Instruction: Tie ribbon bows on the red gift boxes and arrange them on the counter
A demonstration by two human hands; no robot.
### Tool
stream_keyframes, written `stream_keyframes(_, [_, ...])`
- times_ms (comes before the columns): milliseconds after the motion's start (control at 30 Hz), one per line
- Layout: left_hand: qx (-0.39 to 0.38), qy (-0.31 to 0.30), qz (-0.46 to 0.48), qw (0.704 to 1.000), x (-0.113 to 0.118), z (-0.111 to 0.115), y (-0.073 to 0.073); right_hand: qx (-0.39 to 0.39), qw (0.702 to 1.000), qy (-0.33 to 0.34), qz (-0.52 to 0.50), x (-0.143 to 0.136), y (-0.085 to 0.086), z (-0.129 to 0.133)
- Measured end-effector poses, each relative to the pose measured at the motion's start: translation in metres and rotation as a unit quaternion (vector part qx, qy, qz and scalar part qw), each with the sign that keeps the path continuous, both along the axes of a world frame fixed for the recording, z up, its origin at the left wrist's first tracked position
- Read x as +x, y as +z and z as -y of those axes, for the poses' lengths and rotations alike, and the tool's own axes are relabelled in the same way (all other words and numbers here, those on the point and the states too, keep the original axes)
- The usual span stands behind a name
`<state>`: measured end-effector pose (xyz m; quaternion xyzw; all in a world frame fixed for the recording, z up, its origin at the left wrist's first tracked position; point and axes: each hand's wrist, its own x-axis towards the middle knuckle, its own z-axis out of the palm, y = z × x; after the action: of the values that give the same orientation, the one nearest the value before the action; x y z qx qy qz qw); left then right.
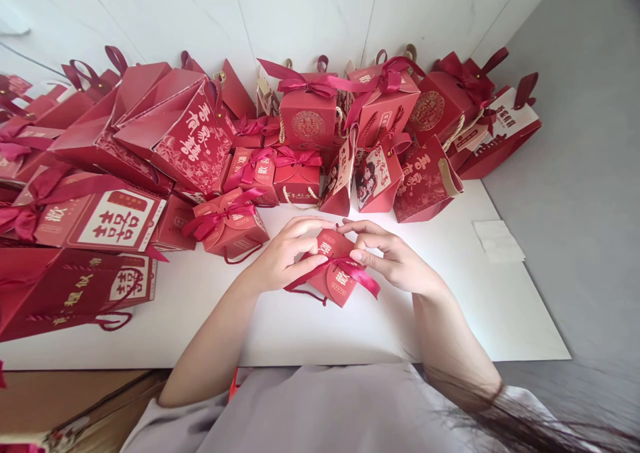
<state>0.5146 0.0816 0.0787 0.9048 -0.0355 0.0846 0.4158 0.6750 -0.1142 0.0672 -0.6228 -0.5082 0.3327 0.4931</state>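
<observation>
A small red gift box (336, 281) with gold lettering lies on the white table between both hands. Around it runs a magenta ribbon (364, 278) tied in a bow at the middle, and a dark red cord hangs at its lower left side. My left hand (289, 252) is curled at the box's left side, thumb and fingers on the ribbon and the far edge. On the right side, my right hand (387, 254) has its thumb and fingers on the ribbon near the bow, the index finger reaching over the box's far corner.
Many red gift boxes stand along the wall, among them a ribboned box (233, 230) left of my hands and tall boxes (175, 140) behind. A white folded paper (499, 241) lies at the right edge of the white table (465, 320). Below left is a cardboard box (65, 403).
</observation>
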Motion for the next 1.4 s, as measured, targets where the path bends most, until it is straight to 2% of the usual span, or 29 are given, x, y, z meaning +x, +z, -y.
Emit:
stream_keyframes(167, [-0.021,0.006,-0.014,1.0,-0.001,-0.002,0.0,0.006,0.999,-0.021,-0.026,0.005,-0.005,-0.001])
stream_keyframes(300, [-0.095,0.02,-0.047,0.994,0.001,-0.003,-0.003,0.013,0.996,-0.013,-0.088,0.004,-0.011,-0.005])
stream_keyframes(433, [-0.154,0.078,-0.054,0.984,0.003,0.005,-0.009,0.023,0.991,-0.022,-0.126,-0.003,-0.012,-0.009])
stream_keyframes(533, [-0.146,0.119,-0.069,0.98,0.004,0.011,-0.011,0.033,0.991,-0.024,-0.129,-0.008,-0.009,-0.011])
stream_keyframes(633, [-0.14,0.095,-0.088,0.982,0.003,0.012,-0.009,0.034,0.989,-0.034,-0.137,-0.009,-0.009,-0.011])
stream_keyframes(767, [-0.154,0.072,-0.073,0.983,-0.003,0.002,0.002,0.018,0.991,-0.037,-0.128,-0.008,-0.009,-0.01])
stream_keyframes(833, [-0.14,0.107,-0.087,0.981,-0.009,-0.007,0.008,0.013,0.994,-0.02,-0.105,-0.009,-0.008,-0.009])
stream_keyframes(933, [-0.064,0.153,-0.193,0.967,-0.021,-0.022,0.012,0.009,0.997,0.001,-0.082,-0.01,-0.007,-0.008])
stream_keyframes(1000, [-0.03,0.125,-0.285,0.95,-0.028,-0.03,0.011,0.004,0.996,0.003,-0.085,-0.011,-0.007,-0.008])
stream_keyframes(1067, [-0.032,0.065,-0.337,0.939,-0.031,-0.034,0.009,-0.001,0.996,0.003,-0.092,-0.011,-0.007,-0.009])
stream_keyframes(1200, [-0.082,-0.017,-0.36,0.929,-0.03,-0.033,0.006,-0.003,0.996,0.003,-0.093,-0.009,-0.007,-0.009])
stream_keyframes(1400, [-0.17,-0.045,-0.39,0.904,-0.025,-0.031,0.008,-0.001,0.996,-0.016,-0.085,-0.008,-0.005,-0.008])
